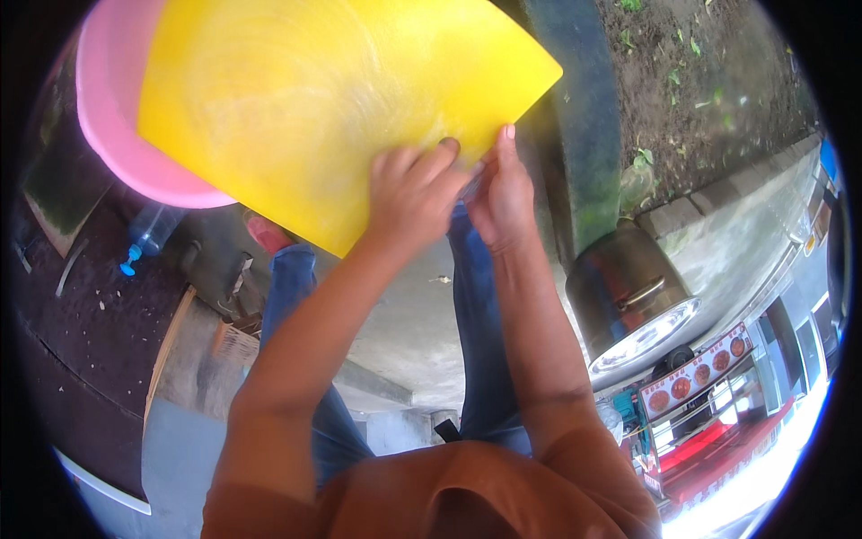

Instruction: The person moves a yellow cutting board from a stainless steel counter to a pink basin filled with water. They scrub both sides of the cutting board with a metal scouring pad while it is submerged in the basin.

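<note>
A large yellow plastic-looking board (289, 101) with a wet, streaky surface tilts across the upper middle. My left hand (414, 195) lies on its face near the lower right edge, fingers bent and blurred. Whether that hand holds something small is unclear. At the same edge my right hand (502, 192) grips the board, its thumb along the rim and its other fingers mostly hidden. Something glinting and blurred shows between the two hands. Beyond the board's left side, partly covered by it, is a pink plastic basin (111, 135).
A lidded stainless steel pot (619, 290) stands right, beside a dark concrete ledge (586, 135) and soil with green scraps (700, 101). At left, a clear bottle with blue top (151, 232) lies near a dark surface (101, 323). A red food cart (707, 418) appears lower right.
</note>
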### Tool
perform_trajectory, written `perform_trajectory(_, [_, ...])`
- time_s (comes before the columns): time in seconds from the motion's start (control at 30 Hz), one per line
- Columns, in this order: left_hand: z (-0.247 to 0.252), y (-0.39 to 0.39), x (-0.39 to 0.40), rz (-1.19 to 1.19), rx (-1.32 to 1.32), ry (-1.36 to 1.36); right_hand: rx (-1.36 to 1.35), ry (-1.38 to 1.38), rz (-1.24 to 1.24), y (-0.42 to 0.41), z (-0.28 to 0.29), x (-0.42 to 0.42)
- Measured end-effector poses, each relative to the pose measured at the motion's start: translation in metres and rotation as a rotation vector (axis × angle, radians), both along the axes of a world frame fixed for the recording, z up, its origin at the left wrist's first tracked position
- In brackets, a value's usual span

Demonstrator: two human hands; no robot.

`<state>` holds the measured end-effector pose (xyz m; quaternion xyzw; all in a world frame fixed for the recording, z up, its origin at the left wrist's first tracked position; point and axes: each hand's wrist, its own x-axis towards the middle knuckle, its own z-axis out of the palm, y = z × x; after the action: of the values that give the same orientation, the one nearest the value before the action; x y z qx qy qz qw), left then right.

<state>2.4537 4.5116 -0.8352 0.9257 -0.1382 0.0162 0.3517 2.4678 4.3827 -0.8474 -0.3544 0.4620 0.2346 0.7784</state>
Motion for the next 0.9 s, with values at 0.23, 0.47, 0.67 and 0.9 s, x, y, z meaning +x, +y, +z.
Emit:
perform_trajectory(0.23, [0.004, 0.012, -0.005, 0.004, -0.006, 0.060, -0.050, -0.016, -0.070, 0.017, 0.012, 0.010])
perform_trajectory(0.47, [0.008, 0.071, -0.098, -0.083, 0.039, 0.150, -0.119, 0.071, 0.179, 0.016, 0.018, 0.017])
perform_trajectory(0.67, [-0.001, 0.036, -0.022, -0.079, -0.058, 0.064, -0.248, -0.004, 0.224, 0.014, 0.003, 0.012])
perform_trajectory(0.9, [0.014, 0.108, -0.100, -0.238, 0.102, 0.253, -0.205, 0.025, 0.108, 0.014, 0.011, 0.018])
